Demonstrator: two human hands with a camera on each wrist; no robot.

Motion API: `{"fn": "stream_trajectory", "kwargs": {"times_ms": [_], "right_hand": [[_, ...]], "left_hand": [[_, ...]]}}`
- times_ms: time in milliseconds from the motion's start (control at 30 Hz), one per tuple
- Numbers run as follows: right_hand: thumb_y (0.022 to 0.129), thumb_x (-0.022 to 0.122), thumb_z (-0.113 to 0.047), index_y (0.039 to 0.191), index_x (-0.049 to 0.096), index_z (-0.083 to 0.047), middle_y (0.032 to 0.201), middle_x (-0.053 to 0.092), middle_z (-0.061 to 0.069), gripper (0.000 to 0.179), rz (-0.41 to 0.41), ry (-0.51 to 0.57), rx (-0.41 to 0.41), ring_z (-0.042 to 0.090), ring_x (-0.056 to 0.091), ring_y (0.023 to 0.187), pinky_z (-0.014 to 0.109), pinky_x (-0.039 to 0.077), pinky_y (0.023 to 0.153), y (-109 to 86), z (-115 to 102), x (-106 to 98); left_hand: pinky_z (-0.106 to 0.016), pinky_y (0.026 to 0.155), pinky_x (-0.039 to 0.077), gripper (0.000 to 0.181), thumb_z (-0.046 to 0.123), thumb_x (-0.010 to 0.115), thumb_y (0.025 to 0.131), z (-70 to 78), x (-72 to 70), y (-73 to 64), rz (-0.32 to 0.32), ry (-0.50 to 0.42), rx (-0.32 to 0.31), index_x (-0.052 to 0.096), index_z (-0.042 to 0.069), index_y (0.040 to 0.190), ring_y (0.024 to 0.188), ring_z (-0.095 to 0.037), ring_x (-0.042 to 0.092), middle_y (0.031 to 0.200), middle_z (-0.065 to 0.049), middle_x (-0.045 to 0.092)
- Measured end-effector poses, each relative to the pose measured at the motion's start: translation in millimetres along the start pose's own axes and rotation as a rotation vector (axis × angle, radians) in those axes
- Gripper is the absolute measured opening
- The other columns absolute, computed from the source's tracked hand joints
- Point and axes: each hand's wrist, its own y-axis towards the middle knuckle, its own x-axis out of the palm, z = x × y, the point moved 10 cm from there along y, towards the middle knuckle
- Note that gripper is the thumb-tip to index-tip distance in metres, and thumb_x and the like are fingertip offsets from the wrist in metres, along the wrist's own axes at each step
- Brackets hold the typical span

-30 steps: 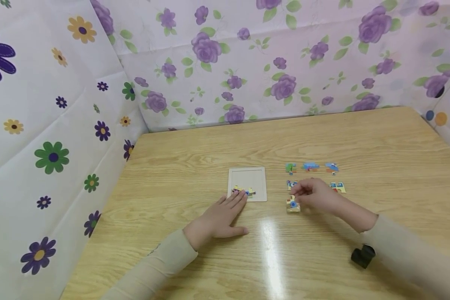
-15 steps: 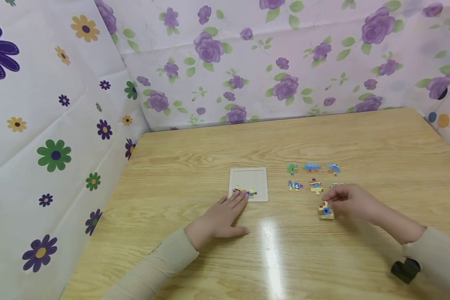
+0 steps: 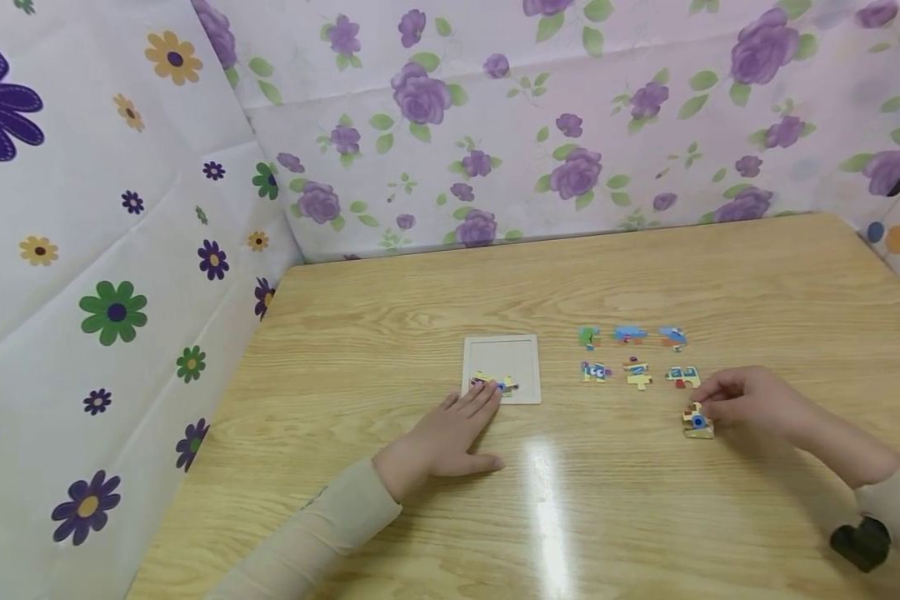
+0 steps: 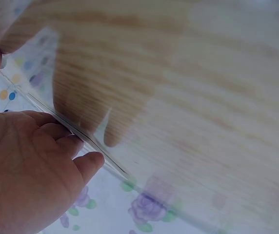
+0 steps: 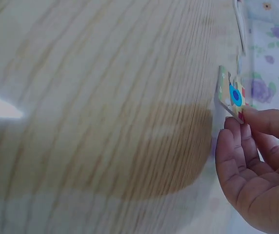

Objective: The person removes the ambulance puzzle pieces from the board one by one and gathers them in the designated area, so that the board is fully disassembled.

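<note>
My right hand (image 3: 761,408) pinches a jigsaw puzzle piece (image 3: 697,422) by its right side, thumb against fingers. A blue circle on cream shows on that piece, and in the right wrist view it is tilted up over the table. My left hand (image 3: 438,437) lies palm down with its fingers extended. Its fingertips rest on the front edge of a pale square puzzle tray (image 3: 502,338) and overlap the joined yellow pieces (image 3: 507,386) inside, partly hiding them. In the left wrist view the left palm (image 4: 27,165) is seen at the tabletop, thumb apart.
Right of the tray, loose puzzle pieces lie in two rows: blue-topped ones such as the middle piece (image 3: 630,333) behind, and an eyed piece (image 3: 594,372) and a windowed piece (image 3: 682,377) in front. Floral sheets (image 3: 435,167) hang behind the wooden table (image 3: 375,333).
My right hand has moved rightward along the front row with the puzzle piece in its grip, uncovering the front-row pieces. My left hand stays on the tray.
</note>
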Motion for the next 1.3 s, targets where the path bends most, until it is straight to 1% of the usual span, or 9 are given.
{"fn": "stream_trajectory", "kwargs": {"times_ms": [100, 233, 600, 733, 867, 967, 1133, 1300], "right_hand": [[0.089, 0.061, -0.007, 0.106, 0.064, 0.009, 0.090, 0.067, 0.006, 0.023, -0.003, 0.001, 0.019, 0.000, 0.056, 0.072, 0.023, 0.053, 0.063, -0.6, 6, -2], [0.089, 0.061, -0.008, 0.105, 0.065, 0.008, 0.087, 0.066, 0.003, 0.022, -0.003, -0.021, 0.040, 0.001, 0.052, 0.069, 0.022, 0.049, 0.060, -0.6, 8, -3], [0.089, 0.061, -0.007, 0.102, 0.066, 0.009, 0.089, 0.070, 0.006, 0.021, 0.002, -0.026, 0.070, 0.002, 0.056, 0.071, 0.023, 0.049, 0.060, 0.9, 10, -2], [0.089, 0.063, -0.011, 0.102, 0.066, 0.006, 0.089, 0.070, 0.004, 0.022, 0.010, -0.049, 0.067, 0.004, 0.055, 0.071, 0.023, 0.048, 0.059, -0.2, 8, -4], [0.090, 0.064, -0.017, 0.102, 0.067, 0.003, 0.089, 0.069, 0.003, 0.023, 0.035, -0.085, 0.054, 0.006, 0.055, 0.073, 0.023, 0.047, 0.060, -0.9, 1, -9], [0.090, 0.063, -0.017, 0.103, 0.067, 0.001, 0.090, 0.068, 0.004, 0.023, 0.059, -0.107, 0.032, 0.008, 0.053, 0.073, 0.024, 0.046, 0.059, -0.2, -8, -11], [0.089, 0.063, -0.014, 0.101, 0.069, -0.001, 0.092, 0.069, 0.005, 0.019, 0.092, -0.142, -0.045, 0.005, 0.054, 0.074, 0.023, 0.047, 0.060, 3.0, -29, -11], [0.088, 0.064, -0.012, 0.099, 0.069, -0.001, 0.090, 0.068, 0.003, 0.016, 0.094, -0.175, -0.106, 0.004, 0.055, 0.076, 0.022, 0.047, 0.062, 10.9, -53, -7]], "left_hand": [[-0.044, 0.119, 0.013, 0.090, 0.061, 0.045, 0.092, 0.4, 0.2, 0.7, 0.000, -0.005, -0.005, 0.007, 0.008, 0.153, 0.148, -0.020, 0.002, 0.161, -0.005, 0.000], [-0.044, 0.119, 0.014, 0.090, 0.060, 0.046, 0.091, 0.9, -0.9, 0.2, -0.001, -0.019, -0.015, 0.007, 0.008, 0.153, 0.148, -0.020, 0.003, 0.161, -0.005, 0.001], [-0.044, 0.119, 0.012, 0.090, 0.060, 0.046, 0.092, 1.9, -0.5, 0.9, -0.007, -0.019, -0.015, 0.006, 0.008, 0.153, 0.148, -0.020, 0.002, 0.161, -0.005, 0.000], [-0.043, 0.119, 0.012, 0.090, 0.061, 0.046, 0.092, 1.4, 0.1, 0.8, -0.007, -0.020, -0.014, 0.007, 0.008, 0.153, 0.148, -0.019, 0.002, 0.160, -0.005, 0.001], [-0.044, 0.119, 0.011, 0.090, 0.061, 0.046, 0.091, 0.4, 0.2, 0.6, -0.001, -0.014, -0.013, 0.007, 0.009, 0.153, 0.148, -0.019, 0.001, 0.160, -0.004, 0.001], [-0.044, 0.119, 0.011, 0.090, 0.061, 0.045, 0.091, -0.6, 0.9, 1.0, 0.002, -0.010, -0.012, 0.006, 0.009, 0.154, 0.148, -0.019, 0.001, 0.160, -0.004, 0.000], [-0.044, 0.119, 0.010, 0.090, 0.061, 0.045, 0.092, -1.2, 1.6, 1.3, 0.005, -0.013, -0.005, 0.006, 0.009, 0.154, 0.148, -0.019, 0.000, 0.160, -0.004, 0.000], [-0.045, 0.119, 0.009, 0.090, 0.061, 0.045, 0.092, -0.8, 1.0, 1.4, 0.008, -0.008, -0.001, 0.006, 0.009, 0.154, 0.148, -0.020, -0.001, 0.160, -0.005, 0.000]]}}
